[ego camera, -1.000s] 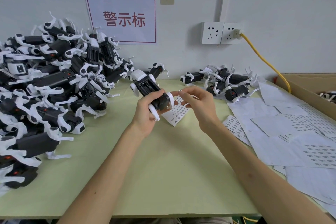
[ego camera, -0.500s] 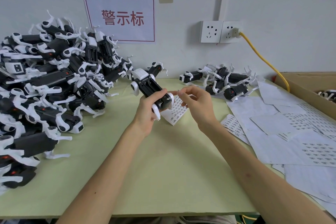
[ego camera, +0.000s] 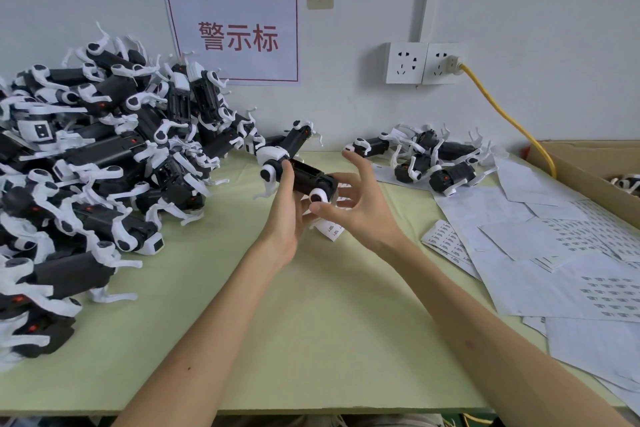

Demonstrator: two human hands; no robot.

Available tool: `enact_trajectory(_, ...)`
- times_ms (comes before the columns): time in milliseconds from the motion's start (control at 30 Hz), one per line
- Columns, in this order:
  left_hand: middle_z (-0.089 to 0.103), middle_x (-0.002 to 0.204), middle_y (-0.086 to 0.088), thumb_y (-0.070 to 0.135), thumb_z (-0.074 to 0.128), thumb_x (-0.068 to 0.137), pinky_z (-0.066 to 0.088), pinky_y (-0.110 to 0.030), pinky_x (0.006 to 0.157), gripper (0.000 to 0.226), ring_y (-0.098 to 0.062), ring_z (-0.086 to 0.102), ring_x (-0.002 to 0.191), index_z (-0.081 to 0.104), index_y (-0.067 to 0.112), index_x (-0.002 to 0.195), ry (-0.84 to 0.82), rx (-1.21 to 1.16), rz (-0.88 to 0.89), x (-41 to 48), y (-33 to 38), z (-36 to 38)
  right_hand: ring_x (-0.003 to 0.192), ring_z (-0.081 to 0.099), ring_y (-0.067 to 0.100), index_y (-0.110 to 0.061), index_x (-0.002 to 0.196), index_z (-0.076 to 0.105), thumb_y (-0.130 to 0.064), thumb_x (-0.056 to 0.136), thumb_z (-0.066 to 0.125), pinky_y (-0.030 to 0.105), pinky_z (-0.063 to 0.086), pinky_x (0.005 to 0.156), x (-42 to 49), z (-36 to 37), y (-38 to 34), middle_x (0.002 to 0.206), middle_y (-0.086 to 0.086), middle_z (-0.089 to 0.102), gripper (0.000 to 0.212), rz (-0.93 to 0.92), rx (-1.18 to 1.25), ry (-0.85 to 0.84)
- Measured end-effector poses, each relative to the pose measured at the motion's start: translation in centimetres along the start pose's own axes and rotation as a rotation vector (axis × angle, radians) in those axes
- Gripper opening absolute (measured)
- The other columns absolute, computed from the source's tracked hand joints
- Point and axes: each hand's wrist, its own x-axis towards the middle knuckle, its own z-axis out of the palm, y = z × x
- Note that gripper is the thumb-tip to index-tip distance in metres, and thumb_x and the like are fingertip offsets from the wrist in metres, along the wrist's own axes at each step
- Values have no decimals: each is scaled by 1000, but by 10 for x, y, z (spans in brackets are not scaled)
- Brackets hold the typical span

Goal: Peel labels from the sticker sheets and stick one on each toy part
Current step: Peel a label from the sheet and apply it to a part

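Toy part (ego camera: 307,174), black-bodied with white ends and thin white legs, is held above the middle of the desk (ego camera: 311,329), tilted so that its white head points to the far left; the left grip (ego camera: 285,218) is curled round its body from below, with the thumb laid over the top; the right grip (ego camera: 363,215) is spread wide just beside the toy's near end, fingers straight and holding nothing, with the thumb close to the round white cap, though whether it touches cannot be told. A small sticker sheet (ego camera: 329,231) lies flat on the desk under both grips; more printed sheets (ego camera: 540,246) overlap along the right edge, near the cardboard box (ego camera: 585,166) at the far right corner. A big pile of toy parts (ego camera: 86,166) takes up the left side from the far edge to the near left; a smaller cluster (ego camera: 433,159) sits at the far edge, right of centre. On the wall behind hang a red-lettered sign (ego camera: 235,35) and two sockets (ego camera: 422,62); a yellow cable (ego camera: 502,114) runs down from the right one toward the box.
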Motion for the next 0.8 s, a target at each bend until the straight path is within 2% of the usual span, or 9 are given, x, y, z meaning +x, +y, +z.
enact_trajectory(100,74,123,-7,60,25,107,49,-37,96,64,-22,67,119,68,16,122,-6,50,20,3,-1,1,108,68,16,-33,148,36,-25,78,87,33,55,94,2,-3,-1,124,0,68,88,10,90,64)
enact_trajectory(233,71,125,12,45,45,105,44,-34,96,35,-16,60,125,74,26,110,35,210,36,7,-4,-3,99,73,19,-33,141,42,-36,73,85,32,57,87,6,-10,-5,115,7,72,81,73,287,182)
enact_trajectory(300,70,126,13,41,49,103,46,-35,98,32,-13,62,119,78,29,106,83,259,53,7,-4,-6,100,74,22,-29,141,43,-36,74,84,35,59,87,9,-15,-4,110,10,74,79,107,391,229)
enact_trajectory(400,75,117,9,32,50,101,50,-35,94,29,-15,68,108,78,26,97,191,195,44,8,-3,-11,88,73,21,-23,139,46,-40,76,82,35,61,82,12,-21,-3,94,0,78,75,176,522,277)
enact_trajectory(467,77,108,-1,22,51,99,53,-32,85,24,-20,74,91,74,16,96,269,60,-6,9,-1,-15,84,67,23,-21,134,52,-43,75,80,41,61,84,14,-24,-2,93,1,72,69,222,614,306)
enact_trajectory(533,74,101,-12,19,44,101,55,-34,80,26,-26,74,79,68,9,98,279,-109,-70,11,2,-17,84,69,23,-14,131,55,-45,78,77,38,60,78,15,-27,-2,95,4,65,65,241,683,301)
enact_trajectory(633,68,101,-19,33,38,107,53,-37,73,37,-31,68,80,61,4,111,128,-242,-172,10,7,-17,80,67,20,-3,134,53,-48,78,75,28,55,69,16,-28,-4,105,13,62,75,231,680,246)
enact_trajectory(733,69,104,-23,46,42,104,53,-34,70,51,-31,69,80,65,1,114,-81,-70,-227,7,6,-11,83,68,19,-10,133,56,-45,78,77,28,55,72,15,-24,-1,109,11,67,69,206,578,204)
enact_trajectory(800,71,111,-21,48,48,102,54,-37,79,56,-29,71,88,70,1,121,-201,34,-213,5,3,-9,82,70,18,-16,128,58,-45,78,78,28,56,75,13,-22,-1,103,6,70,61,206,541,190)
